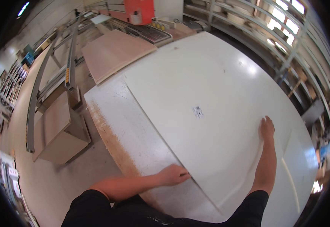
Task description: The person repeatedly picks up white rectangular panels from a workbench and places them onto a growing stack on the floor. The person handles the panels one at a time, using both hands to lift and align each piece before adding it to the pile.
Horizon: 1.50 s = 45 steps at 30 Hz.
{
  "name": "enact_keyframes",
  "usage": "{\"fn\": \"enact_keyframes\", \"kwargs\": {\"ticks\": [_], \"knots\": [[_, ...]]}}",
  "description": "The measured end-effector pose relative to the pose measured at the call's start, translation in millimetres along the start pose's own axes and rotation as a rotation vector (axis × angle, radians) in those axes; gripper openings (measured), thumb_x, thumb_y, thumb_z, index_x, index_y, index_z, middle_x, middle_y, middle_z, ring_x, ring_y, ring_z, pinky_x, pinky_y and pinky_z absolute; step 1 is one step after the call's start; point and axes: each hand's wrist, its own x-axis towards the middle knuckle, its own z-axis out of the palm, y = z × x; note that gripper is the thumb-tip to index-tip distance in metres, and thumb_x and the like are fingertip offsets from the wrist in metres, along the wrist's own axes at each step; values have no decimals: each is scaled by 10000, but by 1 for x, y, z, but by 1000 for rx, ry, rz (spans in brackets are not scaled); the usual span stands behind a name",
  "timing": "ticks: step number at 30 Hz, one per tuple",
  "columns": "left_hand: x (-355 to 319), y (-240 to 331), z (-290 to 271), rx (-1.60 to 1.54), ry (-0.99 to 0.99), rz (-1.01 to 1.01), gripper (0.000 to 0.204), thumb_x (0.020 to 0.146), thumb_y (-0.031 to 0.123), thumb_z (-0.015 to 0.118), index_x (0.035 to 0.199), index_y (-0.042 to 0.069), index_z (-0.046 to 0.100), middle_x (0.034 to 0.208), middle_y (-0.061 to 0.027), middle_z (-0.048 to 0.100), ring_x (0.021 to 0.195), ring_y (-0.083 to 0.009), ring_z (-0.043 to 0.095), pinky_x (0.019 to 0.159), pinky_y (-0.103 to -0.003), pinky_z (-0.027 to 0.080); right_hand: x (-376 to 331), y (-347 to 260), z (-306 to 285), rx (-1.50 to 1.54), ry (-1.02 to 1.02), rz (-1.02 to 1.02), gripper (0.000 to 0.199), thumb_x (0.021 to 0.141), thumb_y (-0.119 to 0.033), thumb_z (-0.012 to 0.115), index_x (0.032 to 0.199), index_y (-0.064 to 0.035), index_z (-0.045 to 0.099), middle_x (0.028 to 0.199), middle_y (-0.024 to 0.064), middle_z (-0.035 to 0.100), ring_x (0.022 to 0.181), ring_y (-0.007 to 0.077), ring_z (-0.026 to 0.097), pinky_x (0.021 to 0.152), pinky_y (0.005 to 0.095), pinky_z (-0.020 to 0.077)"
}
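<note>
A large white panel [214,83] with a small printed label [198,112] near its middle lies flat on a worn white tabletop [116,109]. My left hand [174,174] is at the panel's left edge, close to my body. Its fingers are curled closed at that edge, and the fingertips are partly hidden. Farther out, towards the panel's right side, my right hand [267,128] rests on the white surface with its fingers reaching forward. Nothing shows in it.
Beyond the tabletop lies a brownish board [116,53] by a machine with a red housing [139,11]. A metal rail frame [70,64] and a box-like wooden piece [61,128] stand on the left. Loaded metal shelving [244,30] lines the right.
</note>
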Motion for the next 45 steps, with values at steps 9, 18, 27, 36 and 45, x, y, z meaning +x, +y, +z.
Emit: {"fn": "enact_keyframes", "kwargs": {"ticks": [9, 18, 27, 36, 45], "knots": [[-27, -26, 12, -118, 549, 54, 151, 901, 118, 623, 772, 43, 648, 682, -71, 628, 581, -180, 587, 560, -297, 467, 67, -70, 42, -71, -235, -39, 504, 1016, -393, 368, 1042, 20, 657, 1062, 241, 646, 1038, 415, 590, 920, 507, 462], [-187, -56, 3, -630, 978, -568, 323, 937, 292, 644, 1109, 20, 611, 974, -78, 671, 844, -143, 630, 766, -318, 520, -76, -94, -4, -40, -173, 20, 462, 1003, -364, 435, 991, 44, 651, 1022, 243, 627, 1009, 408, 574, 898, 514, 455], [-219, -76, -13, -1549, 294, -506, 518, 955, 310, 553, 1357, -5, 464, 1358, -159, 537, 1258, -319, 517, 1058, -475, 422, -254, -133, -49, 38, -98, 120, 420, 992, -335, 481, 922, 43, 649, 992, 237, 631, 972, 414, 578, 872, 496, 449], [-333, -128, -14, -1777, 76, -337, 544, 868, 191, 560, 1354, -31, 457, 1291, -194, 574, 1201, -349, 556, 1049, -480, 430, -402, -176, -98, 63, -158, 348, 425, 981, -356, 469, 945, 32, 639, 1026, 256, 637, 993, 435, 589, 860, 498, 458], [-344, -149, -3, -1748, 70, -280, 585, 752, 159, 569, 1304, -18, 489, 1218, -176, 612, 1133, -354, 591, 1012, -490, 464, -447, -154, -124, -3, -172, 363, 502, 1006, -395, 387, 1027, 24, 663, 1057, 259, 669, 1032, 450, 605, 914, 505, 463]]}}
